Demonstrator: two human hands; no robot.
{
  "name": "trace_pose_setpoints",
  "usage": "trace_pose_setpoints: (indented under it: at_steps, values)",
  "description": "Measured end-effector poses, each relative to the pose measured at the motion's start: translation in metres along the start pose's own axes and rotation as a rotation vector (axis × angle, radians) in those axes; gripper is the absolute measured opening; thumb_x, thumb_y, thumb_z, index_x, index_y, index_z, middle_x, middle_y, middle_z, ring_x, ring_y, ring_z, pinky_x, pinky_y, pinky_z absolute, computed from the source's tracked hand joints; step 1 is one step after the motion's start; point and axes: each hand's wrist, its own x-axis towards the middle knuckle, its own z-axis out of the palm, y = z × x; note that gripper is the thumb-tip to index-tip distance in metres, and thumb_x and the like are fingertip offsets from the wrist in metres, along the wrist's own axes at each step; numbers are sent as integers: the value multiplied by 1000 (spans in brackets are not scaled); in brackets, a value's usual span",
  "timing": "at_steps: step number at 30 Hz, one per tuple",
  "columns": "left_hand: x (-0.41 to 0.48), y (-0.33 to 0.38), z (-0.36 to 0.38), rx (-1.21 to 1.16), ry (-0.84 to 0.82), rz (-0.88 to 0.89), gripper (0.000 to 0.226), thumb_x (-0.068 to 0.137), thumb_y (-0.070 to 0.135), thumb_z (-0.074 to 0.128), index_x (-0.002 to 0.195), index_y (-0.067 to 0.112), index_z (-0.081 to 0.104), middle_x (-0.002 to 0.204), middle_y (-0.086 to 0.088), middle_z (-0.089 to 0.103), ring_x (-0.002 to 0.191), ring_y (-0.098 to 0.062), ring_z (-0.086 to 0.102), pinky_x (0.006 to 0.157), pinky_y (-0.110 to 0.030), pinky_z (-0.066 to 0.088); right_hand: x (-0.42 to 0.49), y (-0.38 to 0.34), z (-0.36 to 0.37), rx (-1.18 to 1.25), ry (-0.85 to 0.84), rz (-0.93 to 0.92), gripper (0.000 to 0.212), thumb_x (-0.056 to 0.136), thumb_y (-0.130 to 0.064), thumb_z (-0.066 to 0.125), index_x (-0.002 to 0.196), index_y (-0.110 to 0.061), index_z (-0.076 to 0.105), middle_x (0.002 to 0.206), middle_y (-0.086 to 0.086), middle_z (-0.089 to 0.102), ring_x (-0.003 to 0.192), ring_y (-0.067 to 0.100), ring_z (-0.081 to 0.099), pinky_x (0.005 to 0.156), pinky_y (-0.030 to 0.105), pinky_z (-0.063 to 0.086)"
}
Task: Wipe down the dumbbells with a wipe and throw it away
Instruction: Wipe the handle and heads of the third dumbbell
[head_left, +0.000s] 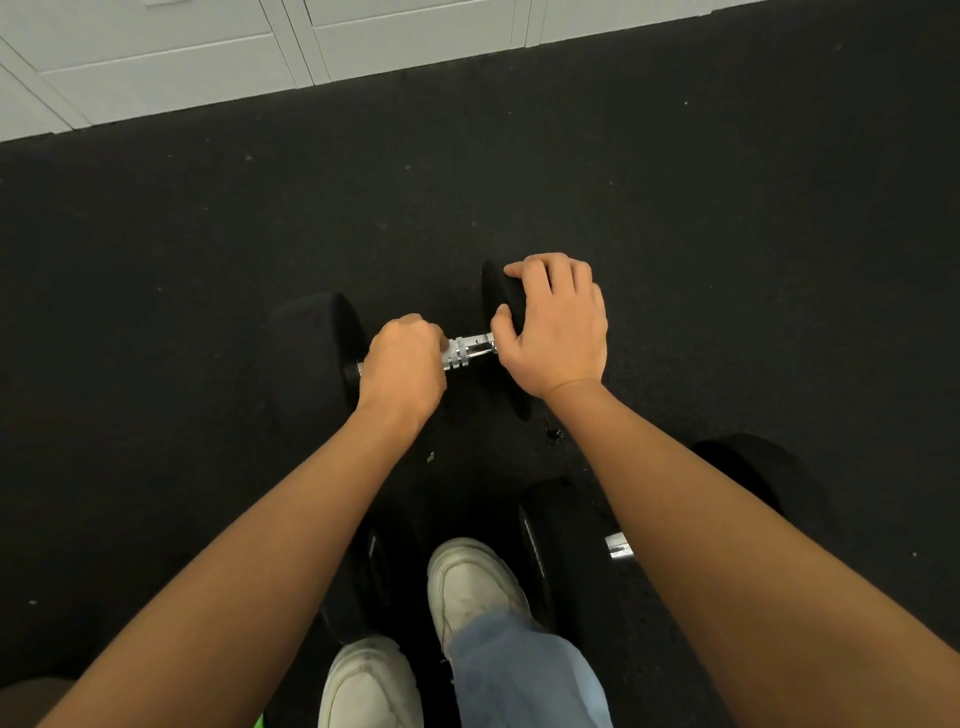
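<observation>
Dumbbell (311, 358) lies on the black floor (208, 234) mid-frame; left hand (402, 366) is clamped round its chrome handle (467, 352), right hand (556, 327) curls over, gripping its right-side head (496, 296).

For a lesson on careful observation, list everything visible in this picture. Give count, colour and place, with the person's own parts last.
far dumbbell: one, black heads and chrome handle, on the floor at mid-frame
near dumbbells: at least one, black heads and chrome bar, by the feet, partly hidden by the arms
floor: one, black and speckled, fills most of the view
cabinets: white panels, along the top edge
scraps: two small bits, on the floor between the dumbbells
wipe: none visible
shoes: two, white, bottom centre
trouser leg: one, light blue, over the farther shoe
left hand: grips the far dumbbell's handle
right hand: curled over its right head
</observation>
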Motion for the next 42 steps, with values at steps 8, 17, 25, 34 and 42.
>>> trace_pose_setpoints:
  at_steps: [8, 17, 25, 34, 42]
  values:
    - [-8, -6, 8, -3, 36, 101, 32, 87, 7, 61, 118, 13, 63, 112, -5, 58, 104, -20, 54, 90, -32, 48, 1, 0, 0, 11, 5, 1, 36, 81, -34, 54, 112, -16, 58, 112, 3, 57, 105, 22, 50, 80, 30, 40]
    - [-7, -2, 12, 68, 27, 200, 30, 89, 9, 59, 118, 12, 63, 109, -5, 59, 102, -19, 54, 90, -32, 48, 2, 1, 1, 4, -4, 3, 36, 81, -35, 54, 113, -17, 58, 112, 2, 57, 106, 21, 50, 80, 28, 39]
    - [-7, -1, 12, 65, 25, 221, 30, 89, 11, 58, 119, 12, 61, 111, -5, 57, 104, -19, 51, 87, -30, 45, 0, 1, 2, 31, 24, 8, 36, 81, -34, 55, 112, -18, 60, 111, 1, 59, 106, 20, 51, 80, 28, 40]
    - [-5, -3, 9, 63, 26, 216, 32, 89, 13, 58, 121, 13, 61, 112, -5, 57, 106, -19, 51, 89, -28, 42, 0, 1, 1, 32, 19, 6, 36, 81, -34, 55, 113, -17, 60, 112, 3, 59, 107, 22, 51, 80, 29, 41]
    - [-2, -2, 8, 30, 13, 159, 33, 89, 11, 57, 122, 16, 60, 113, -5, 57, 103, -19, 54, 89, -31, 47, 0, 1, 2, 64, 20, 14, 35, 82, -34, 54, 113, -19, 61, 115, 1, 60, 113, 23, 50, 85, 36, 45]
